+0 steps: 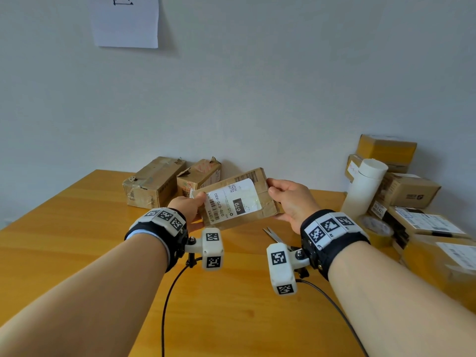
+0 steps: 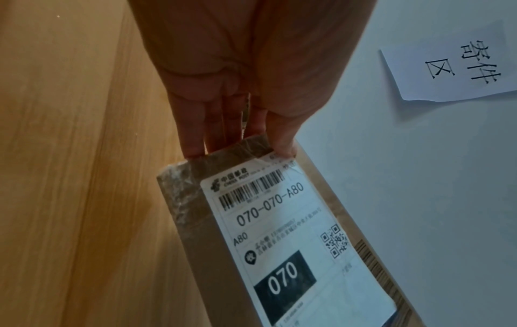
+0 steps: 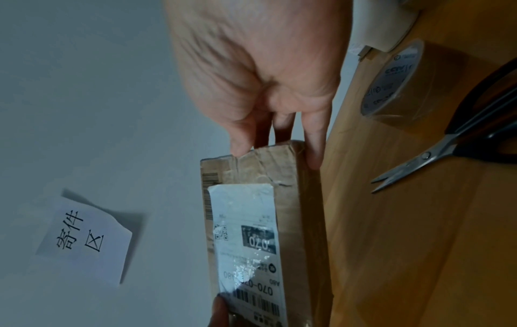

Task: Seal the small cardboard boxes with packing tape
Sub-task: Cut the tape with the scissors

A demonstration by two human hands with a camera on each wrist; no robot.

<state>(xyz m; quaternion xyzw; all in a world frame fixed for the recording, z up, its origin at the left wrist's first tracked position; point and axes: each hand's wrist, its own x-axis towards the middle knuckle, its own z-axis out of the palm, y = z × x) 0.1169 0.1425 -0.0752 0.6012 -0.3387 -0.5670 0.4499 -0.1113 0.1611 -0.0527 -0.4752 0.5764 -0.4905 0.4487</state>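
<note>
A small flat cardboard box with a white shipping label marked 070 is held in the air above the wooden table, tilted toward me. My left hand grips its left end, thumb on the label side and fingers behind. My right hand grips its right end the same way. In the left wrist view the box hangs from the fingers; wrinkled clear tape covers its corner. In the right wrist view the box shows old tape across its end. A roll of brown packing tape lies right of my right wrist.
Scissors lie on the table under my right hand. Two worn cardboard boxes stand against the wall. A white cylinder and a stack of several parcels fill the right side. A paper sign hangs on the wall.
</note>
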